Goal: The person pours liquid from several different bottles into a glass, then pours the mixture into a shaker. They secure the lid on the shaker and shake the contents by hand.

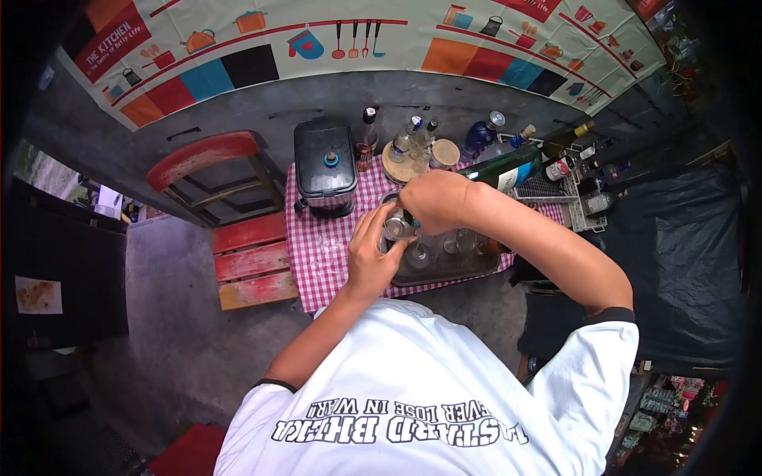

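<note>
My left hand is wrapped round a small clear glass above the front part of the table. My right hand is closed over a large green bottle with a pale blue label, its neck end near the glass. The bottle lies tilted, its base toward the right, and my hand hides its neck and mouth. Below my hands a dark tray holds several clear glasses.
A black lidded container stands on the checked tablecloth at left. Several bottles and a round wooden board are at the back. A wire rack with bottles is right; a red chair is left.
</note>
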Demonstrator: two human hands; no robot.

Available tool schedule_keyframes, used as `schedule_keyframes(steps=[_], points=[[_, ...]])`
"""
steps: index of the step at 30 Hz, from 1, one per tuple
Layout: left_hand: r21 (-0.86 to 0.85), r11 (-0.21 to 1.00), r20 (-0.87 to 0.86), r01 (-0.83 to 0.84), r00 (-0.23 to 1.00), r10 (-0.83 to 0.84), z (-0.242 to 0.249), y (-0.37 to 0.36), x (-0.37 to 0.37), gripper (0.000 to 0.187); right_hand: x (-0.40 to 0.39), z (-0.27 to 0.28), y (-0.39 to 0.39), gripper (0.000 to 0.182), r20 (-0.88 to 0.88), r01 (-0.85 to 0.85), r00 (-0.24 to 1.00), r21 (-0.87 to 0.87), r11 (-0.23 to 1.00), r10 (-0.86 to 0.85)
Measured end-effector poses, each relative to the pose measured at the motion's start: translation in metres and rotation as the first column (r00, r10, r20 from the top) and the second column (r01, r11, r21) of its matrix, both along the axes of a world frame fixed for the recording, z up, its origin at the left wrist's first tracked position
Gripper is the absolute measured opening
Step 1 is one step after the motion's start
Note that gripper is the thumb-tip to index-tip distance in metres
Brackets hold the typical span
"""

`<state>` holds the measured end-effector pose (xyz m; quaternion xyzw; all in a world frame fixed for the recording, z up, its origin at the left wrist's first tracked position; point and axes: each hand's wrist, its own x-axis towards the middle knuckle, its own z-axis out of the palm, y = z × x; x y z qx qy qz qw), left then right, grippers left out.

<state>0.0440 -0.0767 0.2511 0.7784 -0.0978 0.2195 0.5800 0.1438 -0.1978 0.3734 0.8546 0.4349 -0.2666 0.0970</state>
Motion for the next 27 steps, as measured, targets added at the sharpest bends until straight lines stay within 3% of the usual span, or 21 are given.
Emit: schedule_keyframes(steps=[21, 27], points=[[-0.011, 1.0, 0.033, 0.013, 0.999, -0.013, -0.007, 0.005, -0.001, 0.057, -0.005, -0.013, 0.001, 0.027, 0.015, 0.021, 1.0, 0.045, 0.999, -0.022], [-0.023, 1.0, 0.025, 0.021, 0.999, -0.02, -0.01, 0.003, -0.003, 0.056, -0.007, -0.008, 0.004, 0.023, -0.016, 0.046, 0.999, -0.048, 0.998, -0.047]])
